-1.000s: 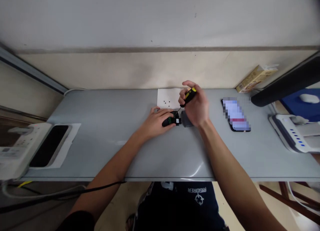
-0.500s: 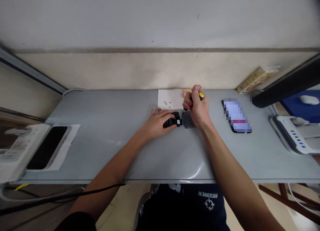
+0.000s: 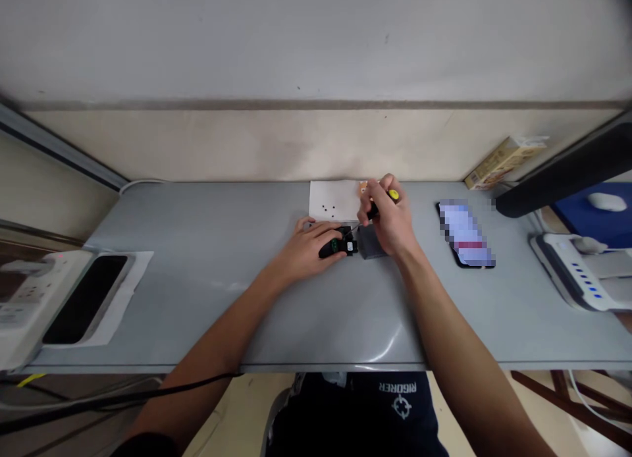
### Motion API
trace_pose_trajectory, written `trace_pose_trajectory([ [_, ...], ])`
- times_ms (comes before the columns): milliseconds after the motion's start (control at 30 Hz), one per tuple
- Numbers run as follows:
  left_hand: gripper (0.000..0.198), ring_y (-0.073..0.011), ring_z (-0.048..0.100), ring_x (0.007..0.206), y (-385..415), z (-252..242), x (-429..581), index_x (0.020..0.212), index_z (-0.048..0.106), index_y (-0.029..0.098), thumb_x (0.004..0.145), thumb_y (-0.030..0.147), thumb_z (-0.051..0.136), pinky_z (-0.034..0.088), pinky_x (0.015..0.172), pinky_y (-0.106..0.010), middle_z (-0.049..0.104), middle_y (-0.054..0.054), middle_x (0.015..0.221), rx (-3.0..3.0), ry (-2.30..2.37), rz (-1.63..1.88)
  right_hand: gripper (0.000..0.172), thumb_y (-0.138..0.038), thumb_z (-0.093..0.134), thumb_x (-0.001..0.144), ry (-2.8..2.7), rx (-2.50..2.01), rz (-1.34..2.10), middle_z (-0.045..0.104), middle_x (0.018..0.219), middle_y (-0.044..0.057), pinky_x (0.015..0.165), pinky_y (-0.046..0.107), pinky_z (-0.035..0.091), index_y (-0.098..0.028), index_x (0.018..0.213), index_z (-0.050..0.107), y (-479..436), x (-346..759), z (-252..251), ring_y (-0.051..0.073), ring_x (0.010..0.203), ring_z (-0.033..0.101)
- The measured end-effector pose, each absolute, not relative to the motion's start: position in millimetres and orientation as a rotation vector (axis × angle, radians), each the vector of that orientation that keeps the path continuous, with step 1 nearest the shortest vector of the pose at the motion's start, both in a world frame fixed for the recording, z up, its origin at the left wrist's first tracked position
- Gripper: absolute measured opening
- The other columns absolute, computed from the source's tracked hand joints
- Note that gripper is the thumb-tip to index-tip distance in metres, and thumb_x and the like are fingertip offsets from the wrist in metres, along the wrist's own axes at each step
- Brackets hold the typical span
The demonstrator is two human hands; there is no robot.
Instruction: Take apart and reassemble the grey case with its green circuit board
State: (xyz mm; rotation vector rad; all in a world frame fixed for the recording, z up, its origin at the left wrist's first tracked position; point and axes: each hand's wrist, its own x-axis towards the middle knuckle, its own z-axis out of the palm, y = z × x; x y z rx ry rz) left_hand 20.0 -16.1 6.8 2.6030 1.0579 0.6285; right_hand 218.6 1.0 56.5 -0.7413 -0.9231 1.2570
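My left hand (image 3: 307, 247) lies on the desk, its thumb and fingers holding a small black device (image 3: 349, 245) with a white label and a green marking. My right hand (image 3: 395, 221) is wrapped round a screwdriver (image 3: 393, 195) with a black handle and yellow end. The screwdriver's thin shaft slants down to the left, its tip at the device's upper side; exact contact is too small to tell. Under my right hand, just right of the device, sits a dark grey flat block (image 3: 371, 243). Several tiny black screws (image 3: 326, 209) lie on a white paper (image 3: 340, 192) behind the device.
A phone (image 3: 467, 236) with a lit screen lies to the right, near a power strip (image 3: 573, 272). A box (image 3: 503, 164) leans by the wall next to a thick black tube (image 3: 567, 170). At the left, another dark phone (image 3: 89, 299) rests on paper beside a white socket unit (image 3: 44, 292).
My right hand has tilted and lowered slightly, with the screwdriver turned in its grip. My left hand stays on the device. The whole view has shifted a little.
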Motion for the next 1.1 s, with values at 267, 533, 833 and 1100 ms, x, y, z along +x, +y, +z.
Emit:
trace_pose_trajectory([
  [267,0.026,-0.0258,0.063,0.126,-15.3,7.5,20.4,0.112,0.061,0.025,0.096,0.044,0.068,0.028,0.118,-0.049,0.068,-0.006,0.138,2.55,1.083,0.608,0.047,-0.073,0.055,0.089,-0.945,-0.719,1.325,0.047,0.071,-0.002,0.057,0.029,0.045,-0.026,0.089,0.058,3.4,217.7,60.7,0.012,0.059,0.05],
  [533,0.024,-0.0251,0.062,0.129,-15.6,6.0,20.0,0.115,0.065,0.026,0.098,0.043,0.065,0.029,0.118,-0.047,0.066,-0.006,0.14,2.602,1.057,0.636,0.049,-0.057,0.078,0.082,-0.947,-0.738,1.24,0.05,0.074,-0.006,0.051,0.025,0.04,-0.025,0.079,0.041,2.9,218.6,51.7,0.008,0.054,0.047],
  [833,0.024,-0.0243,0.063,0.127,-14.4,5.7,20.4,0.115,0.065,0.026,0.098,0.043,0.066,0.029,0.117,-0.048,0.067,-0.006,0.14,2.622,1.077,0.632,0.045,-0.071,0.052,0.092,-0.905,-0.668,1.333,0.044,0.069,-0.003,0.055,0.028,0.043,-0.026,0.089,0.057,5.8,219.5,58.5,0.012,0.058,0.046],
  [1100,0.024,-0.0238,0.062,0.129,-15.3,7.3,20.1,0.115,0.065,0.026,0.098,0.043,0.064,0.029,0.118,-0.048,0.067,-0.005,0.14,2.622,1.074,0.617,0.05,-0.061,0.077,0.081,-0.936,-0.747,1.24,0.05,0.073,-0.005,0.053,0.025,0.043,-0.025,0.079,0.042,3.8,219.4,52.9,0.009,0.057,0.05],
])
